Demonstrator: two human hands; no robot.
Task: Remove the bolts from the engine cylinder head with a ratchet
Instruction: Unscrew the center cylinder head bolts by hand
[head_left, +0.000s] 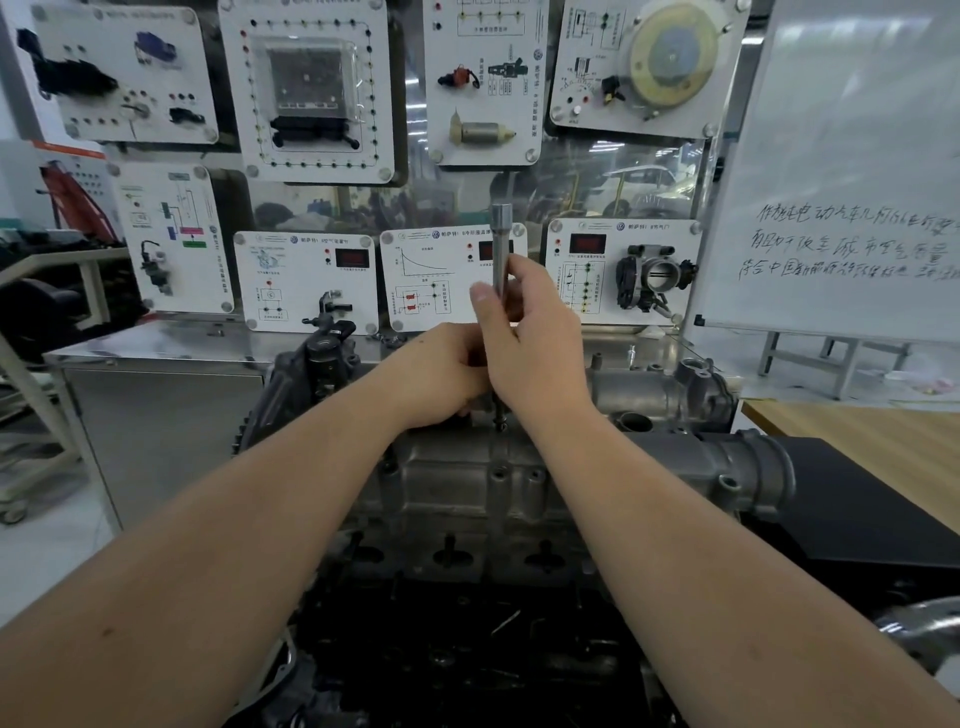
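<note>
Head view: engine cylinder head (467, 488) fills centre, open floor at 9 o'clock, wooden table (862, 431) edge at 3 o'clock. Two hands meet above it. Right hand (530, 338) grips one upright ratchet extension (501, 249); tip meets one bolt (502, 423) at 6 o'clock. Left hand (441, 374) curled beside shaft; grip hidden.

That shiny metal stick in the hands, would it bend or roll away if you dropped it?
The metal stick looks like solid steel, so it probably stays stiff and feels heavy for its size. It is round and smooth, so it might roll on a flat surface and could slip in the right hand gripping it.
</note>
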